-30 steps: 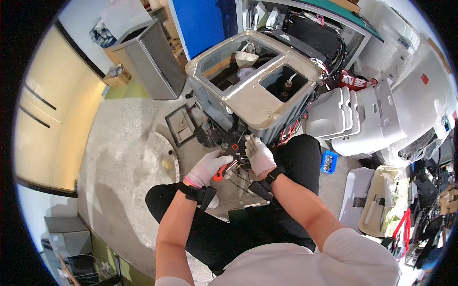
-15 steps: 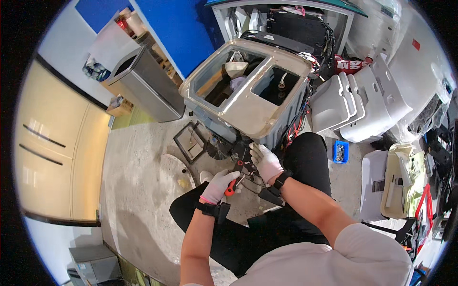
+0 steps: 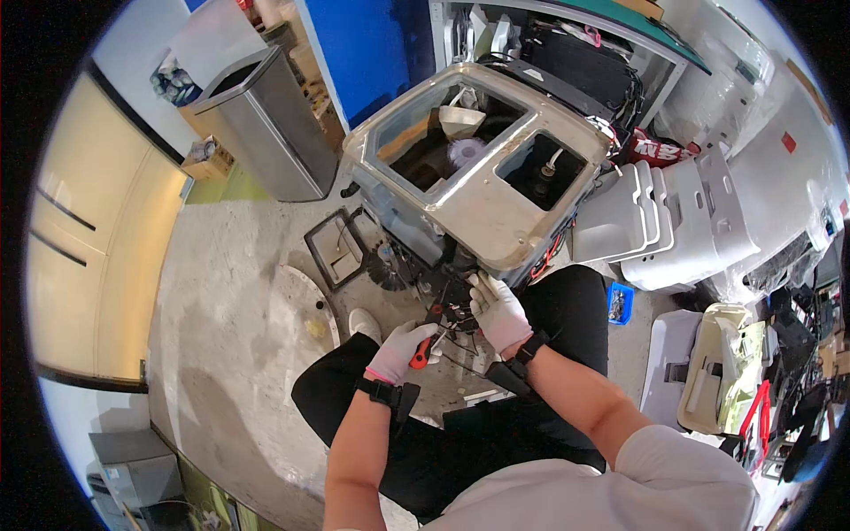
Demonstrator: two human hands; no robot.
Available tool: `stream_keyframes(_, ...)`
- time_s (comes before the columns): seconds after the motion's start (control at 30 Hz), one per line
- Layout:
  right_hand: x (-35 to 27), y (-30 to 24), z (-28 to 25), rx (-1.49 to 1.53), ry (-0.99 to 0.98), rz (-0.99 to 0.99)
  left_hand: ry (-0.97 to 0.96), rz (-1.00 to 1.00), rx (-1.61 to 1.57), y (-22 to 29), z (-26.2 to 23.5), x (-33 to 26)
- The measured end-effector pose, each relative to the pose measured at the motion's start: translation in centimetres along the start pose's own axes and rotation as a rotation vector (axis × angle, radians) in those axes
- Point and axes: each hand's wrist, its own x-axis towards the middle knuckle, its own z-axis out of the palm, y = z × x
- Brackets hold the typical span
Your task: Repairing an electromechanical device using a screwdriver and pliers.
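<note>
The left hand (image 3: 400,350), in a white glove, has its grip wrapped tight around the red handle of a screwdriver (image 3: 427,343), whose dark shaft points up toward the underside of a large beige machine housing (image 3: 482,208). The housing stands tilted on the concrete floor (image 3: 239,354) just ahead of the person's knees, its top showing two open rectangular wells. The right hand (image 3: 498,310), gloved the same way, rests just below the housing's near edge, fingers curled against a tangle of dark wires and parts there (whether it pinches a wire or only presses on it, I cannot tell). The two hands sit near each other, the screwdriver's tip between them.

Left of the housing lies a black rectangular frame (image 3: 335,250); farther back stands a grey metal bin (image 3: 257,124). To the right lean stacked white plastic panels (image 3: 673,221), with a small blue tray (image 3: 619,303) just below them.
</note>
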Motion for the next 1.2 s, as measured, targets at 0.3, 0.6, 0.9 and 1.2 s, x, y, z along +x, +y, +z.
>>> stream_keyframes(0.3, -0.1, 0.6, -1.0, 0.2, -0.025, -0.02, -0.016, 0.023, 0.056, 0.2, 0.4, 0.3)
stream_keyframes(0.6, 0.4, 0.5, -0.3, 0.344, -0.002, 0.048, -0.024, 0.029, 0.151, -0.4, -0.2, 1.1)
stream_keyframes(0.9, 1.2, 0.8, -1.1, 0.233, -0.035, -0.027, -0.031, 0.068, 0.152, 0.1, 0.1, 0.5)
stream_keyframes(1.2, -0.2, 1.0, 0.6, 0.262, 0.013, -0.037, 0.009, 0.071, 0.221, 0.2, 0.1, 0.1)
